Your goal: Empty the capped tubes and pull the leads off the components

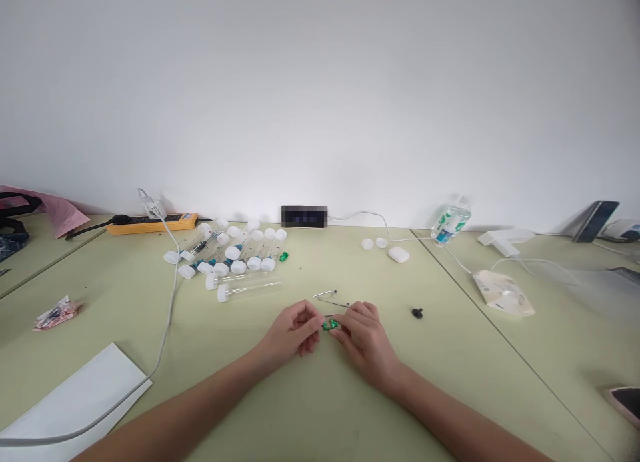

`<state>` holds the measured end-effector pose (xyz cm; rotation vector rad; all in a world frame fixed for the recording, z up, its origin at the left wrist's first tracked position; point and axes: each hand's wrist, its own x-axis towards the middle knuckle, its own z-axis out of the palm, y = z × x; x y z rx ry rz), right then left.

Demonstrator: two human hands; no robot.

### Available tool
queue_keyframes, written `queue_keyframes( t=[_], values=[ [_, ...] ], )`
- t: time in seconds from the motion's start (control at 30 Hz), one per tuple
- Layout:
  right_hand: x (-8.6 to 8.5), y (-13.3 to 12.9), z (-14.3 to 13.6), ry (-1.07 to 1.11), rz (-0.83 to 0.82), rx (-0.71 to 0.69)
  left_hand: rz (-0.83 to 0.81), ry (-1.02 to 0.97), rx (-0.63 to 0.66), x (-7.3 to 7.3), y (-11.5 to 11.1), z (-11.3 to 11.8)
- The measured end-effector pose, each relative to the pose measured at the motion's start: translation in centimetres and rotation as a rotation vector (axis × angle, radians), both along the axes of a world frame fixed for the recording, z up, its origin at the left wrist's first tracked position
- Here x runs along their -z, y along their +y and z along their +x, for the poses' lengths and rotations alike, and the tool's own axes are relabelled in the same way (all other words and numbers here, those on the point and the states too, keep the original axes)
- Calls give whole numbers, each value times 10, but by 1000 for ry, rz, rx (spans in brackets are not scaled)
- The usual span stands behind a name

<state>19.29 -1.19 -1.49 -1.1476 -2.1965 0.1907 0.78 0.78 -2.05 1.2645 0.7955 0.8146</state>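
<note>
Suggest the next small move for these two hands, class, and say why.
Perhaps steady the small green piece with the left hand while the right hand adjusts it slightly: fingertips of both hands meet around it, and it is small enough to slip.

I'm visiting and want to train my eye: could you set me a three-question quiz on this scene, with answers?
1. What colour is the small piece between the left hand and the right hand?
2. True or false: the plastic bottle is to the right of the white-capped tubes.
3. Which is nearest the wall: (a) the white sheet, (b) the black box?

Key: 1. Green. 2. True. 3. (b).
</note>
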Motion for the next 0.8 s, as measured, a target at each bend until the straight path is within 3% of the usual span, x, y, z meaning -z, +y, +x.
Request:
queue_keyframes(
  t=[0.8],
  values=[
    [-2, 1, 0, -34, 14, 19, 57, -13, -9, -3, -2, 0]
  ],
)
